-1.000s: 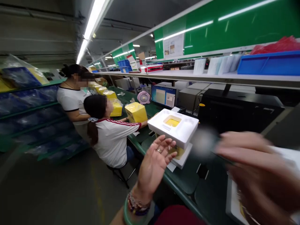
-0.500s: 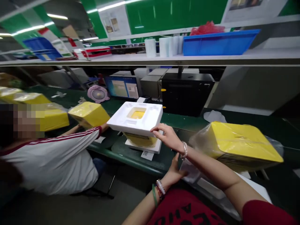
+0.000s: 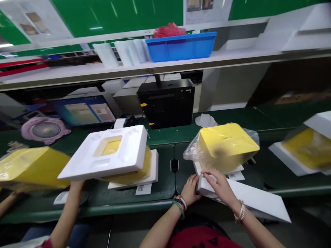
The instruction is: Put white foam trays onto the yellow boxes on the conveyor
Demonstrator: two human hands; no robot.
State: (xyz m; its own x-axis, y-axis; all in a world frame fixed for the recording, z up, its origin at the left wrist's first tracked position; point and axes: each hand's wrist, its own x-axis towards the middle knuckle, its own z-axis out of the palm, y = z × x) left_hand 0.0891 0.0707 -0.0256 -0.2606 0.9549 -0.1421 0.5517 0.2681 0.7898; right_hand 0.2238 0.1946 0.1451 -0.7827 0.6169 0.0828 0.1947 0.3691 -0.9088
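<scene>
A long white foam piece (image 3: 254,194) lies slanted across the table's front edge. My left hand (image 3: 190,190) is closed on its left end. My right hand (image 3: 218,186) is bent over the top near that same end, its fingertips pressed on the foam. Just behind my hands, a yellow block in a clear plastic bag (image 3: 229,139) sits on a white foam base. To the left, another yellow block (image 3: 146,167) stands between a lower foam base and a tilted white foam cover (image 3: 134,148) with a square opening.
A co-worker's arm (image 3: 68,210) reaches under the foam cover's left side. A bagged yellow block (image 3: 31,165) is at the left, and another (image 3: 307,148) between foam pieces at the right. Behind stand a black case (image 3: 168,106), monitor (image 3: 84,110) and pink fan (image 3: 45,130), beneath a shelf.
My view has swung right. My right hand has left the foam cover and come down onto the long foam piece. My left hand is now at that piece's end.
</scene>
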